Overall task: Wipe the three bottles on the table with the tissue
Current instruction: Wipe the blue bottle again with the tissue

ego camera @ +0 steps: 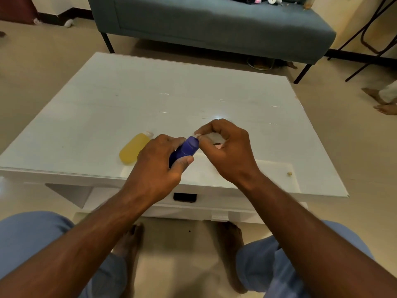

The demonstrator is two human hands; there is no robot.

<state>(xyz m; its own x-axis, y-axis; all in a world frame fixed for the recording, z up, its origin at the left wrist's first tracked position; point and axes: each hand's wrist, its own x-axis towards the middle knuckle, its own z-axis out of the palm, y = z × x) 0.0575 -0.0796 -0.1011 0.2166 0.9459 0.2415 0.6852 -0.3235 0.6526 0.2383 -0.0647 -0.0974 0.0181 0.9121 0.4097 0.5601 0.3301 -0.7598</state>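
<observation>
Head view, left hand (pixel 160 162): curled round the blue bottle (pixel 184 150), gripping its lower body, cap end pointing away from the person.
Head view, right hand (pixel 223 147): fingers bunched on a white tissue (pixel 212 137) — pressed against the cap end of the blue bottle.
Blue bottle: held just above the near edge of the white table (pixel 193 100), between the two hands.
Yellow bottle (pixel 134 149): lying on its side on the table, just left of the left hand, clear cap pointing away.
Third bottle: only two show from here.
Beyond the table: a grey-blue sofa (pixel 214 24) on black legs.
Below: the person's blue-trousered knees and bare feet — floor pale beige.
</observation>
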